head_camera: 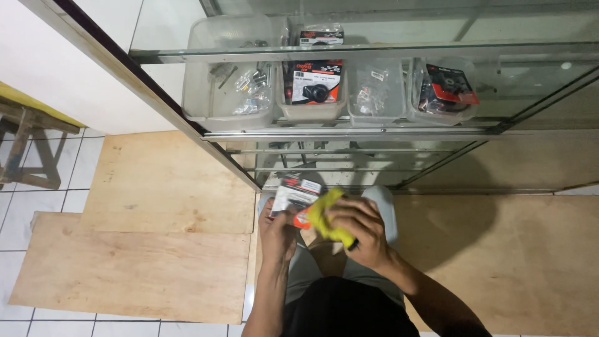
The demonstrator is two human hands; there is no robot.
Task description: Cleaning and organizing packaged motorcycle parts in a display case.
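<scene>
Straight ahead of the hands stood a glass display cabinet with a metal frame, its glass shelf crowded by four clear plastic bins set side by side, leaving little room between them. Above the bins there was open space under the next shelf. To the left, bare plywood sheets lay flat on the floor, with a wooden stool well apart at the far left.
</scene>
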